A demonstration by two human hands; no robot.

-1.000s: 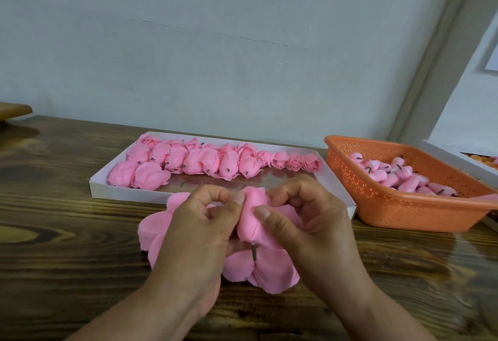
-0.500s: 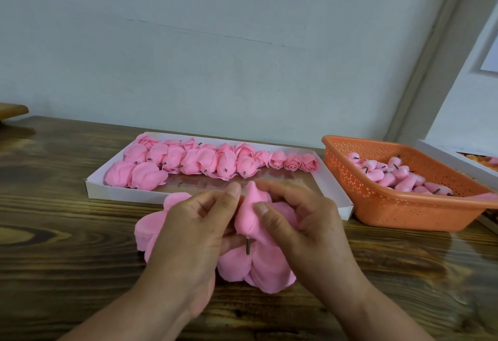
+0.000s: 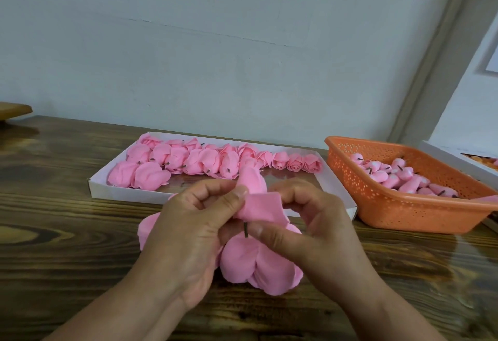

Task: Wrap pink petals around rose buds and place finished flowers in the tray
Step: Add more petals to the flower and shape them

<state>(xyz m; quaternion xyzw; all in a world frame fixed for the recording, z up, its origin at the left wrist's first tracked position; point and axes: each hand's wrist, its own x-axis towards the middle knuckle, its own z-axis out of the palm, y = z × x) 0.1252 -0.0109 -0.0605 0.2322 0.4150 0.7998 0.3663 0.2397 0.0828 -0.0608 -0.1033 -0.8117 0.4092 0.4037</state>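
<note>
The left hand (image 3: 186,235) pinches a pink petal (image 3: 262,207) between thumb and forefinger against the rose bud (image 3: 252,177), whose tip stands up between both hands. The right hand (image 3: 310,230) has its fingers curled round the other side of the petal, its thumb beside the short dark stem (image 3: 245,230) that pokes out below. Under the hands, near the front edge of the wooden table (image 3: 67,233), lies a loose pile of petals (image 3: 258,268). Just behind them sits a shallow white tray (image 3: 129,192) holding rows of finished pink flowers (image 3: 204,161), mostly along its far side and left end. Toward the table's right edge, just beside the tray, stands an orange perforated basket (image 3: 404,206) holding unwrapped buds (image 3: 398,176). The dark tabletop is glossy and strongly grained; a pale grey wall (image 3: 215,44) rises behind its back edge.
</note>
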